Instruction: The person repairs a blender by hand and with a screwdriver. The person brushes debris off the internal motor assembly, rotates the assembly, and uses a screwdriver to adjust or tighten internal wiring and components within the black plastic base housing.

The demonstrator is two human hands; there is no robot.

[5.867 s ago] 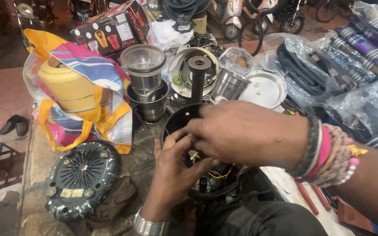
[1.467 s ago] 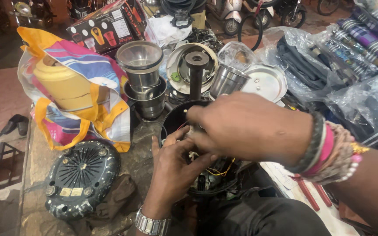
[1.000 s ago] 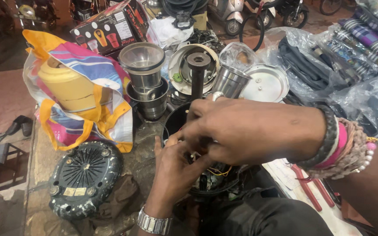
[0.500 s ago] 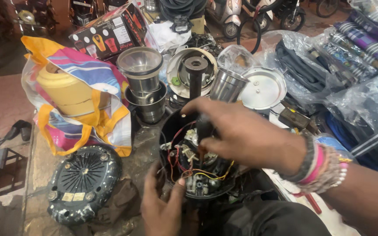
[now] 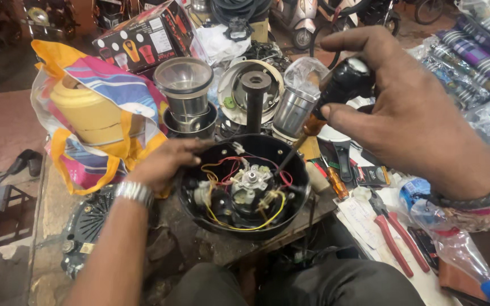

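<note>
Head view. The round black plastic appliance base (image 5: 239, 190) lies open side up at the centre of the tabletop (image 5: 52, 226), exposing a metal motor hub with red, yellow and white wiring inside.

The left hand (image 5: 163, 164) rests on the base rim at 9 o'clock, fingers curled loosely over the edge, gripping the rim. A metal bracelet sits on its wrist.

The right hand (image 5: 409, 113) is raised at 2 o'clock from the base, fingers closed around the black handle of a screwdriver (image 5: 313, 122). The shaft slants down toward the base interior at 2 o'clock of the rim; tip contact cannot be determined.

At 12 o'clock stand stacked steel jars (image 5: 187, 99). At 10 o'clock lies a striped bag holding a yellow container (image 5: 89, 110). At 4 o'clock lie red-handled pliers (image 5: 395, 241).
</note>
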